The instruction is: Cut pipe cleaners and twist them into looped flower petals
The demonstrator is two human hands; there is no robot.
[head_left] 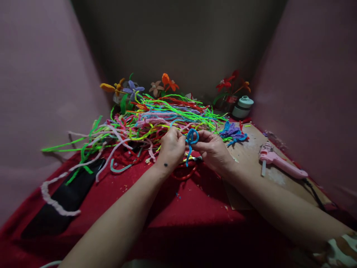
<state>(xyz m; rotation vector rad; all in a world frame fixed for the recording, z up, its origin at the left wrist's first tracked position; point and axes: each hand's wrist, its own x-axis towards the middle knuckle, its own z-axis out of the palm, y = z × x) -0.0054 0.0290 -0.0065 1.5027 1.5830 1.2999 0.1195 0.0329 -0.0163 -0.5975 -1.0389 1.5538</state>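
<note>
A blue pipe cleaner (192, 136), bent into a loop with a tail hanging down, is held between my two hands over the red cloth. My left hand (172, 146) is closed, its fingers curled at the left side of the loop. On the other side, my right hand (212, 149) pinches the loop with thumb and fingertips. Just below lie red-handled scissors (186, 175), partly hidden by my hands. Behind them spreads a big heap of coloured pipe cleaners (173, 111). Right of my right hand rests a bunch of blue and purple pipe-cleaner pieces (232, 132).
A pink glue gun (281, 162) lies on a brown board (251, 186) at the right. Pipe-cleaner flowers (133, 88) stand at the back, near a pale green jar (243, 108). A black flat object (67, 201) lies at the left. Pink walls flank the red-covered table (178, 208).
</note>
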